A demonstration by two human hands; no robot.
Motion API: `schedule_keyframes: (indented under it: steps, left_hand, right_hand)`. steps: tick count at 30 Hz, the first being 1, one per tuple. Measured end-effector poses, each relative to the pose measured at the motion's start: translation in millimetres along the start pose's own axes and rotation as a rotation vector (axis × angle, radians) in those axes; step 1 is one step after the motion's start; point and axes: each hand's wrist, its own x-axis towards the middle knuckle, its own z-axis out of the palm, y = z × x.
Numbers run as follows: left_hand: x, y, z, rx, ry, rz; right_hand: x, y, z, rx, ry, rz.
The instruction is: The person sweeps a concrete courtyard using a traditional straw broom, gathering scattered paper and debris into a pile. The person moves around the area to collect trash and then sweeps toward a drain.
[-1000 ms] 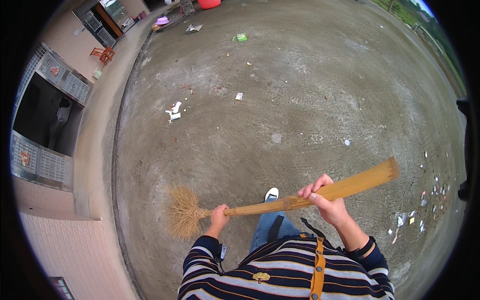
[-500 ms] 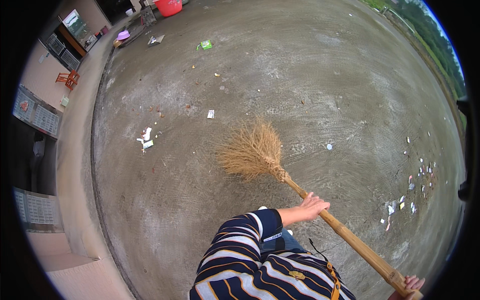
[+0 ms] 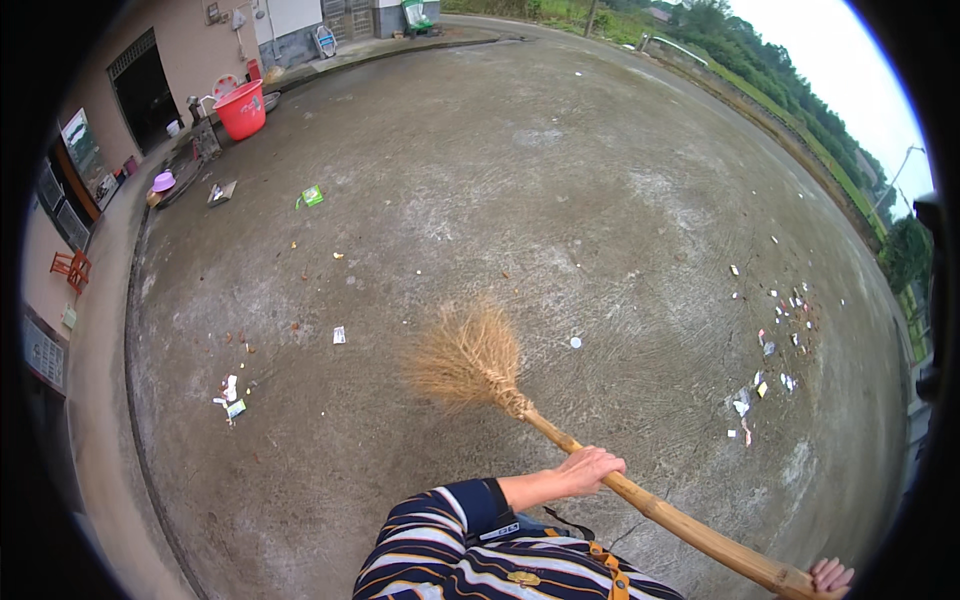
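Note:
A broom with a long bamboo handle slants across the lower middle, its straw head (image 3: 470, 360) over the concrete ground; whether the tips touch it I cannot tell. My left hand (image 3: 590, 470) is wrapped round the bamboo handle (image 3: 680, 522) a little below the bound neck. Near the handle's top end, at the lower right, my right hand (image 3: 830, 576) is closed round it, partly cut off by the dark rim. Left of the straw lies a small white wrapper (image 3: 339, 335); a pale round disc (image 3: 576, 342) lies to its right.
Litter heaps (image 3: 232, 400) lie at left, with scattered scraps (image 3: 760, 390) at right. A green packet (image 3: 311, 195) and a flat piece of debris (image 3: 221, 193) lie farther off. A red tub (image 3: 241, 108) and purple basin (image 3: 163, 182) stand near the building; a wooden chair (image 3: 72, 268) is by its wall.
The view has tilted up and shifted, showing more of the far yard, road and sky. Both hands keep their hold on the broom, which appears slightly lower and farther left in the picture.

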Motion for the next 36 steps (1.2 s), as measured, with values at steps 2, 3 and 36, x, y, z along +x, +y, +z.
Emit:
schedule_keyframes:
  steps: [2, 3, 36]
  left_hand:
    - [-28.0, -4.1, -17.4, 0.007, -0.034, -0.110]
    - [-44.3, -6.4, -23.9, 0.071, -0.066, -0.248]
    - [-487.3, -98.2, -228.7, 0.211, 0.432, -0.989]
  right_hand:
    - [15.4, 47.0, -10.1, 0.215, -0.158, 0.204]
    - [14.3, 75.2, -6.6, 0.220, -0.040, 0.185]
    - [-130.4, 194.9, 480.7, 0.366, -0.612, 1.043]
